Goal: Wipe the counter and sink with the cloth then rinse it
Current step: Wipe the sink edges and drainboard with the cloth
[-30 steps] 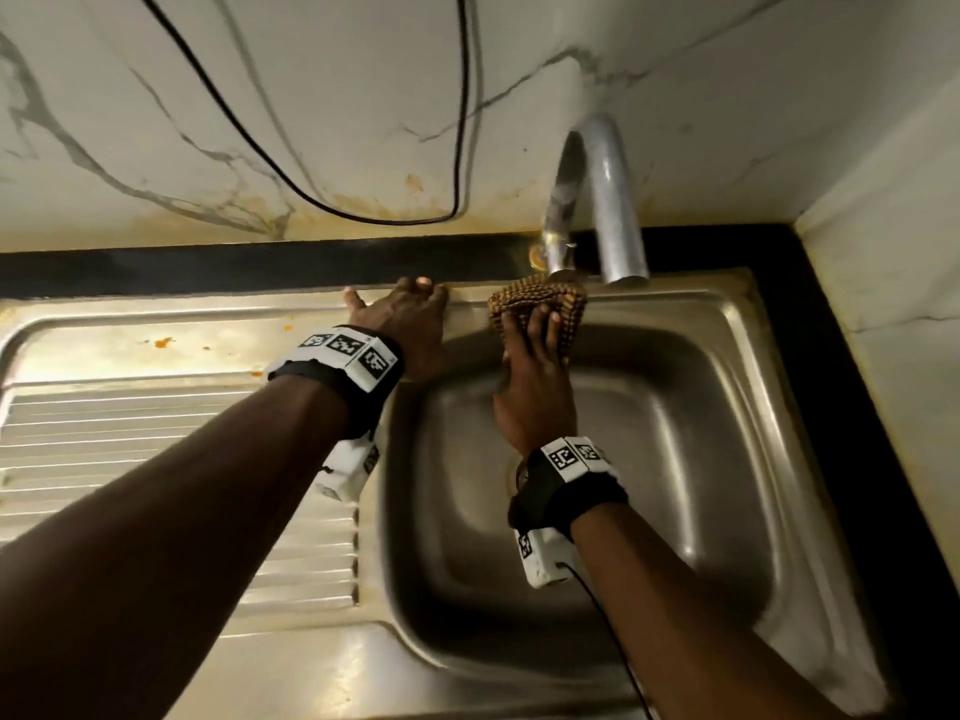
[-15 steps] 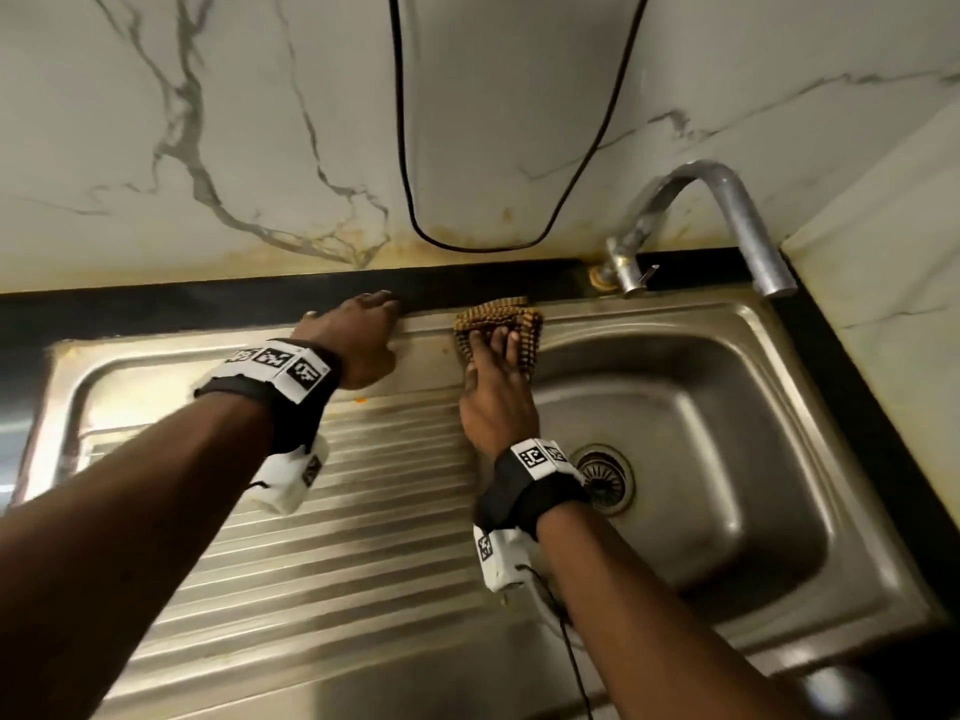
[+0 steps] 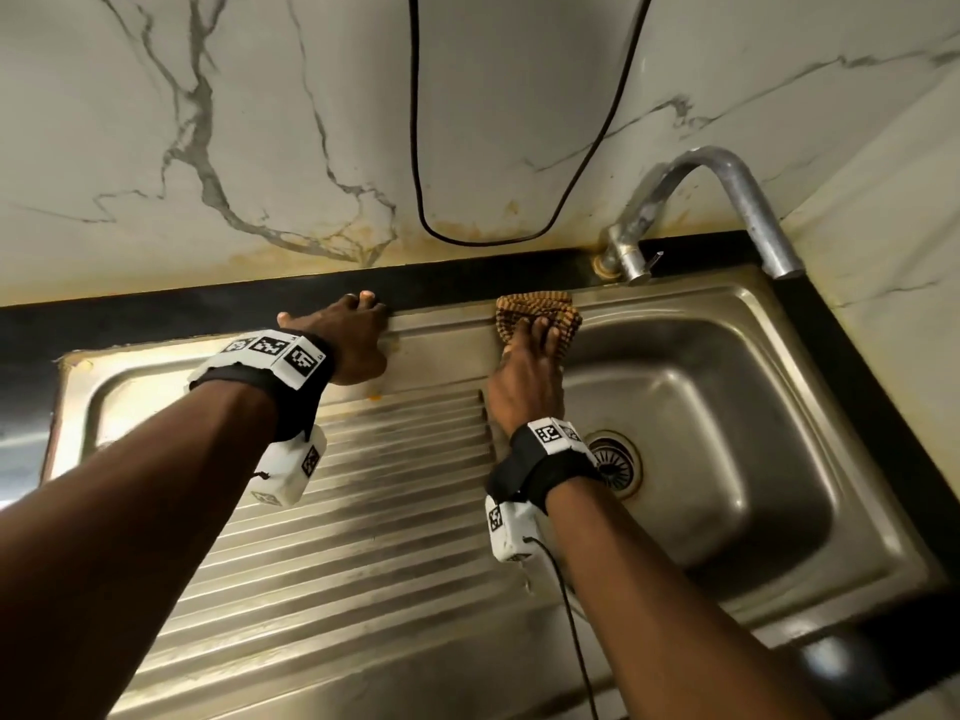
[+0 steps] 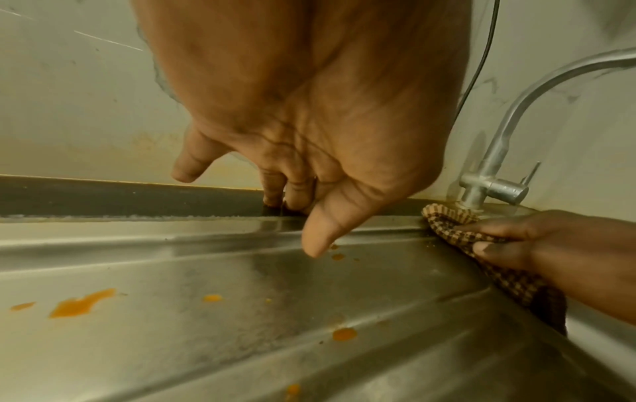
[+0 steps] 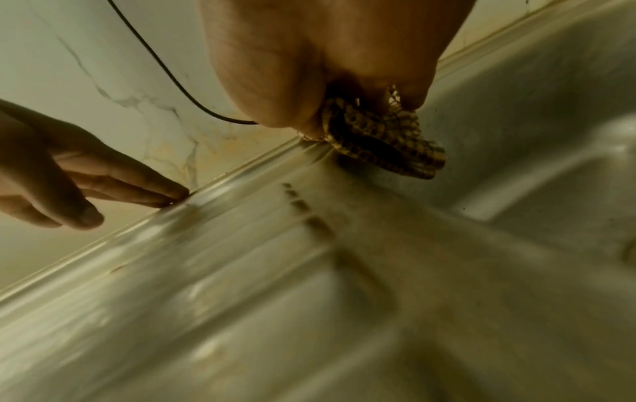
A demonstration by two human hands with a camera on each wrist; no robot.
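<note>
- Wiping along the back rim of the sink (image 3: 779, 304), the right hand (image 3: 527, 379) presses the checked cloth (image 3: 537, 317) flat under extended fingers; the cloth sits on the rim just left of the tap (image 3: 631, 262) base, at the corner where the basin meets the ribbed drainboard (image 3: 363, 485)
- Compared with a second ago, the cloth has travelled leftwards away from the spout (image 3: 748, 215) and has held near the same spot over the last half second; the stroke seems to be moving from the basin edge toward the drainboard
- The left hand (image 3: 348, 343) rests spread, fingertips (image 4: 275, 200) touching the dark table (image 3: 156, 314) strip behind the sink, holding nothing; it has also shifted left, bracing the body
- Orange spots (image 4: 80, 303) lie on the flat steel beside the left hand, well short of the cloth; these look unwiped, so the counter pass appears unfinished
- No water runs from the spout; rinsing is judged a later step
</note>
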